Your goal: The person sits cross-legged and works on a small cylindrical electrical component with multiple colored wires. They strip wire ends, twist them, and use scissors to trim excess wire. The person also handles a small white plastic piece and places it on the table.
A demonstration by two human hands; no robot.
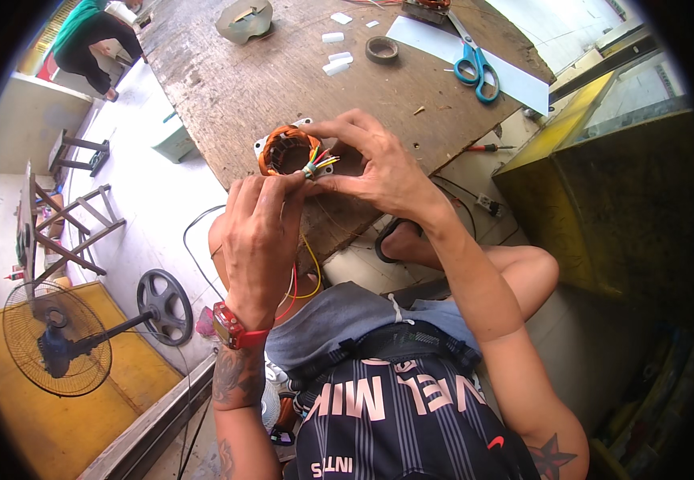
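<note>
A motor stator (270,160) with orange copper windings sits near the front edge of the wooden table. From its right side rises a bundle of coloured wires (320,162), green, red, yellow and white, bound together at the base. My left hand (263,220) is closed, its thumb and fingertips pinching the bundle at that binding. My right hand (387,168) curves round the stator's right side, index finger at its far corner and thumb beside the wires; its fingertips are partly hidden. Longer red and yellow leads (315,268) hang below the table edge by my lap.
Blue-handled scissors (477,74) lie on a white strip (515,84) at the far right. A tape roll (381,50), small white pieces (337,64) and a shallow bowl-like piece (244,19) are farther back. A screwdriver (487,148), fan (57,344) and yellow cabinet (579,176) stand around. Another person (95,44) bends at far left.
</note>
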